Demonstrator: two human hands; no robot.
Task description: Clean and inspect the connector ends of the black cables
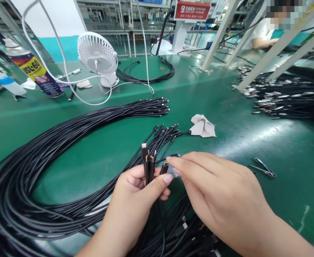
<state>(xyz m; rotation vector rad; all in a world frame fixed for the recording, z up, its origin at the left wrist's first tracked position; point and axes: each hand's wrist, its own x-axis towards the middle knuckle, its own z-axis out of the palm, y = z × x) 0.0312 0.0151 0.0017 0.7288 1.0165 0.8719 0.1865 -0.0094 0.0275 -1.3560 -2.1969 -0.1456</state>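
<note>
L grip pinched sev. plugs at 6 o'clock, above counter; R grip was by one, couldn't tell if pinching. Those were bunched; cables at 9 o'clock prob. left.

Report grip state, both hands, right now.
Left hand: closed, holding several black cable ends.
Right hand: right by the rightmost connector in the left grip; whether it holds anything cannot be told.
</note>
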